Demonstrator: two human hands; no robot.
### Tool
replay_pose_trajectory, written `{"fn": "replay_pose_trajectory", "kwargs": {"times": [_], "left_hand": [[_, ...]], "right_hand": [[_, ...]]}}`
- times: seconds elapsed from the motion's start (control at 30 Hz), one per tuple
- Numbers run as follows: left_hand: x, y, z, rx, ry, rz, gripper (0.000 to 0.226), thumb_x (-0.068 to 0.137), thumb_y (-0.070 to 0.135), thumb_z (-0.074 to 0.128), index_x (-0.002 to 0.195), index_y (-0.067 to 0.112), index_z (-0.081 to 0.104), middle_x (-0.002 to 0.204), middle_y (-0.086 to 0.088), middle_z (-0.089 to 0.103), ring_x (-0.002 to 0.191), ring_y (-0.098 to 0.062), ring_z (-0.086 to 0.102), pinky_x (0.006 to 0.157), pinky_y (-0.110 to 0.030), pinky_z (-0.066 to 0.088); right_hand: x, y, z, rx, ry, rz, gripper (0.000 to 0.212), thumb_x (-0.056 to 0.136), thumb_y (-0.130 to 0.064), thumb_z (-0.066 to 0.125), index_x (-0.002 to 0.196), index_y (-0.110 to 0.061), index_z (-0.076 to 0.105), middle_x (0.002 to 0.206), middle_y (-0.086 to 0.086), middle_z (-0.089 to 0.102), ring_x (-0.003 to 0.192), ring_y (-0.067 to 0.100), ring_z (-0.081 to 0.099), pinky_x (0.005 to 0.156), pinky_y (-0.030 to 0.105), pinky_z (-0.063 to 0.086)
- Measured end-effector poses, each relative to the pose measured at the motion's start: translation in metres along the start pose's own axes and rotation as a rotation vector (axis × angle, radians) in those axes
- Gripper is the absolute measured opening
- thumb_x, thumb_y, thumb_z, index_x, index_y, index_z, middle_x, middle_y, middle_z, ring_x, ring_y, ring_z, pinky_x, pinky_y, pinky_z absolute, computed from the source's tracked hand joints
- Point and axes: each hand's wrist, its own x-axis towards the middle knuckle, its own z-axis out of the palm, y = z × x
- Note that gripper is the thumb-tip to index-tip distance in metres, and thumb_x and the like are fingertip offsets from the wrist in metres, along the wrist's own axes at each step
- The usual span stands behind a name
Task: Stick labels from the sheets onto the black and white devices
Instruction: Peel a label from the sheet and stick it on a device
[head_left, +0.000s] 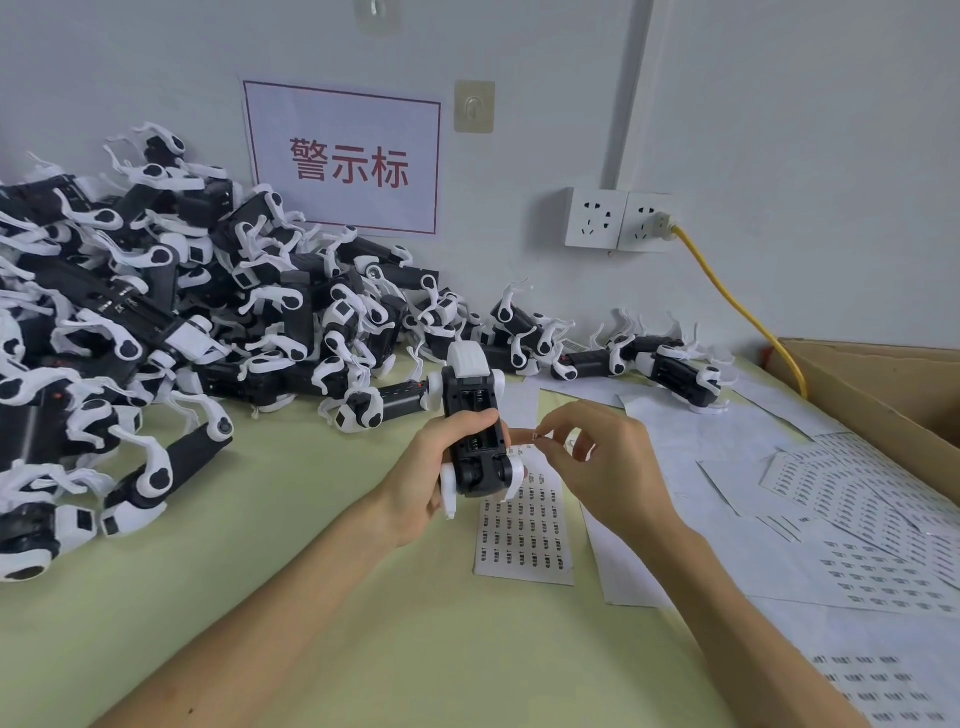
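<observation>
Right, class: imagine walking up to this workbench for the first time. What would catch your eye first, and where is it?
The big heap of black and white devices filling the left side stands out first. At centre, the left hand grips one device while the right hand pinches a small label beside it, above a label sheet. A red-lettered sign hangs behind the heap.

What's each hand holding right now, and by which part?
The left hand grips a black and white device around its black middle. The right hand pinches a small label between thumb and forefinger tips.
</observation>
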Motion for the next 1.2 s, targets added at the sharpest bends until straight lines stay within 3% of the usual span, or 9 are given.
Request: {"fn": "replay_pose_trajectory", "kwargs": {"times": [0.2, 0.37, 0.53, 0.63, 0.77, 0.87, 1.0, 1.1, 1.2], "left_hand": [[-0.001, -0.002, 0.001, 0.04, -0.005, 0.002, 0.031, 0.083, 0.041, 0.06, 0.084, 0.011, 0.065, 0.088, -0.015, 0.062, 0.091, -0.033, 0.06, 0.08, -0.036, 0.046], [0.001, -0.002, 0.001, 0.042, -0.022, 0.016, 0.03, 0.084, 0.041, 0.059, 0.084, 0.012, 0.067, 0.09, -0.007, 0.074, 0.086, -0.022, 0.07, 0.072, -0.025, 0.054], [0.004, 0.0, -0.003, -0.07, 0.045, 0.008, 0.026, 0.084, 0.041, 0.065, 0.081, 0.018, 0.075, 0.124, -0.018, 0.072, 0.102, -0.025, 0.069, 0.098, -0.038, 0.05], [0.007, 0.0, -0.006, -0.2, 0.113, 0.015, 0.031, 0.084, 0.042, 0.068, 0.086, 0.011, 0.068, 0.117, -0.019, 0.073, 0.099, -0.023, 0.071, 0.085, -0.036, 0.054], [0.008, 0.0, -0.006, -0.381, 0.187, -0.013, 0.033, 0.083, 0.046, 0.067, 0.077, 0.016, 0.079, 0.094, -0.01, 0.073, 0.101, -0.028, 0.072, 0.078, -0.039, 0.054], [0.008, 0.0, -0.007, -0.458, 0.163, -0.071, 0.043, 0.089, 0.047, 0.061, 0.089, 0.009, 0.079, 0.099, -0.015, 0.072, 0.087, -0.029, 0.07, 0.077, -0.04, 0.053], [0.009, -0.004, -0.001, -0.395, 0.031, -0.084, 0.055, 0.104, 0.032, 0.04, 0.142, -0.007, 0.052, 0.13, -0.023, 0.058, 0.116, -0.032, 0.054, 0.1, -0.041, 0.037], [0.008, -0.008, 0.004, -0.268, -0.026, -0.019, 0.045, 0.105, 0.031, 0.043, 0.135, 0.003, 0.063, 0.127, -0.014, 0.067, 0.117, -0.025, 0.06, 0.102, -0.036, 0.043], [0.008, -0.011, 0.003, -0.166, -0.084, 0.026, 0.046, 0.107, 0.03, 0.046, 0.142, 0.003, 0.056, 0.143, -0.017, 0.06, 0.135, -0.03, 0.054, 0.116, -0.043, 0.036]], "right_hand": [[0.001, 0.001, 0.001, -0.031, -0.057, 0.029, 0.026, 0.085, -0.019, 0.078, 0.08, -0.039, 0.062, 0.076, -0.021, 0.063, 0.067, 0.008, 0.059, 0.061, 0.029, 0.051], [0.0, 0.001, 0.001, -0.037, -0.081, 0.039, 0.027, 0.085, -0.02, 0.073, 0.077, -0.039, 0.057, 0.081, -0.023, 0.063, 0.071, 0.005, 0.059, 0.057, 0.025, 0.048], [0.001, -0.002, 0.001, 0.063, -0.071, 0.091, 0.027, 0.086, -0.017, 0.073, 0.077, -0.039, 0.061, 0.084, -0.025, 0.066, 0.068, 0.006, 0.06, 0.06, 0.026, 0.05], [0.001, -0.006, -0.003, 0.255, -0.075, 0.158, 0.022, 0.088, -0.018, 0.075, 0.088, -0.039, 0.068, 0.085, -0.019, 0.07, 0.07, 0.008, 0.064, 0.061, 0.018, 0.046], [0.001, -0.013, -0.009, 0.506, -0.153, 0.195, 0.024, 0.085, -0.024, 0.078, 0.106, -0.035, 0.071, 0.095, -0.009, 0.073, 0.084, 0.015, 0.068, 0.069, 0.023, 0.049], [0.002, -0.016, -0.01, 0.628, -0.21, 0.219, 0.043, 0.077, -0.033, 0.08, 0.118, -0.033, 0.067, 0.104, -0.006, 0.071, 0.093, 0.014, 0.068, 0.075, 0.028, 0.053], [-0.002, -0.018, -0.004, 0.586, -0.315, 0.246, 0.084, 0.073, -0.05, 0.086, 0.143, -0.039, 0.042, 0.123, -0.007, 0.064, 0.114, 0.007, 0.064, 0.095, 0.04, 0.056], [-0.003, -0.019, -0.002, 0.558, -0.279, 0.267, 0.094, 0.071, -0.05, 0.082, 0.149, -0.039, 0.032, 0.128, -0.004, 0.062, 0.119, 0.007, 0.062, 0.101, 0.049, 0.053], [-0.003, -0.019, -0.001, 0.594, -0.252, 0.249, 0.091, 0.075, -0.045, 0.087, 0.149, -0.04, 0.033, 0.128, -0.001, 0.064, 0.118, 0.011, 0.064, 0.1, 0.041, 0.054]]}}
